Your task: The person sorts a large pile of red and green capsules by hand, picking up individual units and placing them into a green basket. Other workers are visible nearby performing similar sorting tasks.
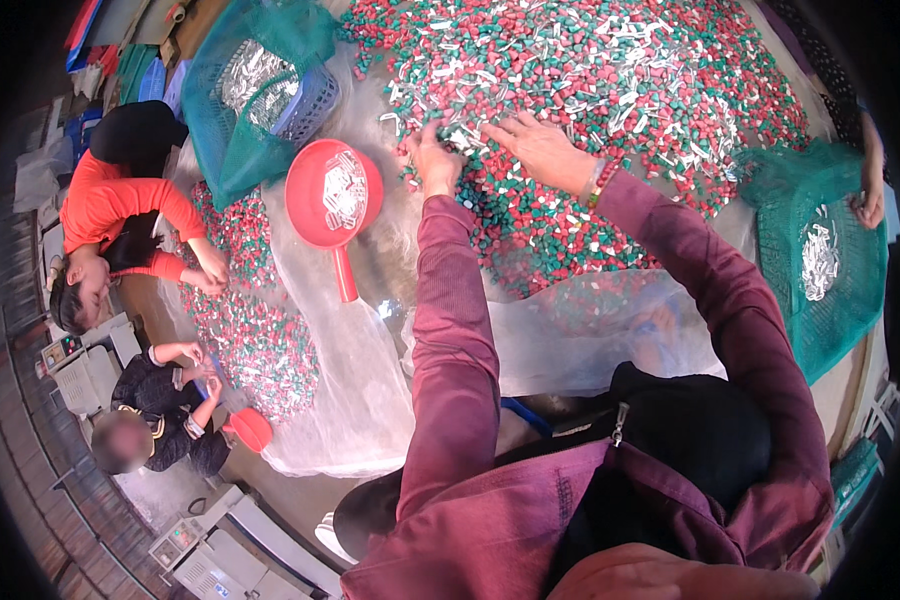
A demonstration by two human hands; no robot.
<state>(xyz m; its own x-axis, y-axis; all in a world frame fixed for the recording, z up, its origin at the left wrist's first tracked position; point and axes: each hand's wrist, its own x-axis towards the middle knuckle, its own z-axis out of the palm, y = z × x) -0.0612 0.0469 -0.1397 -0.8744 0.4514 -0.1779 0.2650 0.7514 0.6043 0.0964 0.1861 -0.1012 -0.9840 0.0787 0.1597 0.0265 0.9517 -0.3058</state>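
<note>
A wide heap of small red, green and white pieces (pixel 560 225) spreads before me, with clear-white strips (pixel 640 85) scattered over it. At the heap's near left edge my left hand (pixel 433 160) touches the pieces, its fingers bent and apart. To its right, my right hand (pixel 545 152) stretches out its fingers low over the pieces, palm down. No held piece shows in either hand, though the undersides are hidden. Left of my left forearm a red long-handled scoop (pixel 342 268) lies on the sheet, its bowl partly filled with white strips (pixel 345 190).
At the upper left stands a blue basket (pixel 315 103) under green netting (pixel 225 165). Another green net container (pixel 865 265) is at right, beside a person's hand (pixel 869 205). Two people work by a smaller heap (pixel 255 335) at left, near a small red scoop (pixel 250 429).
</note>
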